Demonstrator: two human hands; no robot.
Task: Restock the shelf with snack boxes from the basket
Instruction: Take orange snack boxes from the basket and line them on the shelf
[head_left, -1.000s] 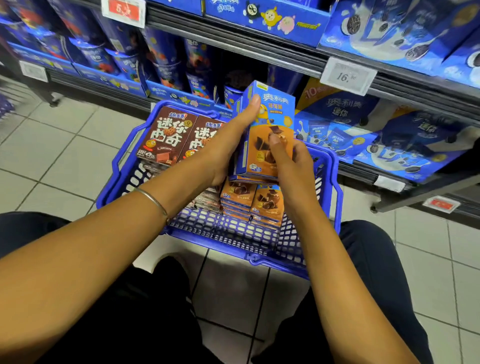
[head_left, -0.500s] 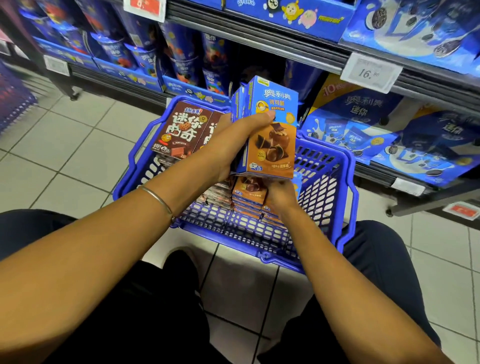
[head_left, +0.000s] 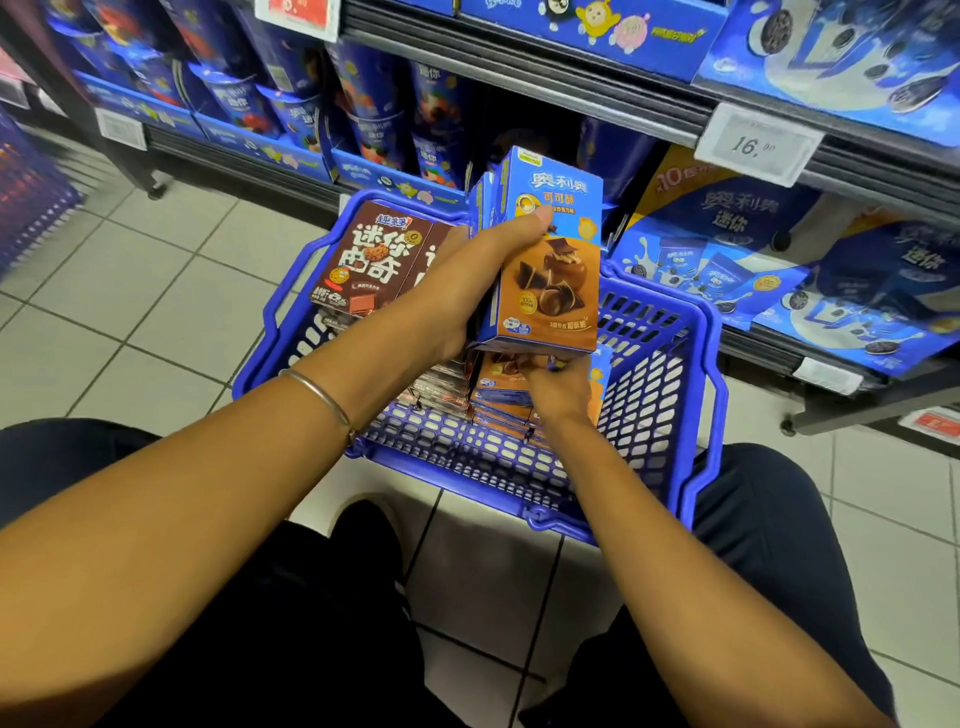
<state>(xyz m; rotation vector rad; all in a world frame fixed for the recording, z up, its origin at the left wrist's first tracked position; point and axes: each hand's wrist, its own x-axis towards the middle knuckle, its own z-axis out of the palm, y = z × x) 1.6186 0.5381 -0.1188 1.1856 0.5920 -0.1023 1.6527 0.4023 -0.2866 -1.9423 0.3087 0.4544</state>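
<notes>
We see a pale tiled floor (head_left: 130, 312) and a shelf (head_left: 519, 78) of blue packs along the top of the frame. The blue basket (head_left: 467, 457) stands at centre. Our left grip (head_left: 467, 280) clasps upright snack boxes (head_left: 550, 270) above it, thumb across the front. Our right grip (head_left: 558, 389) touches the flat boxes (head_left: 501, 397) inside the basket, its fingers hidden.

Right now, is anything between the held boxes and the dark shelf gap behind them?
Nothing visible: the left hand holds the boxes above the basket rim, and the gap lies open directly behind.

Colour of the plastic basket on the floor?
Blue; the perforated plastic basket shows best in head view.
</notes>
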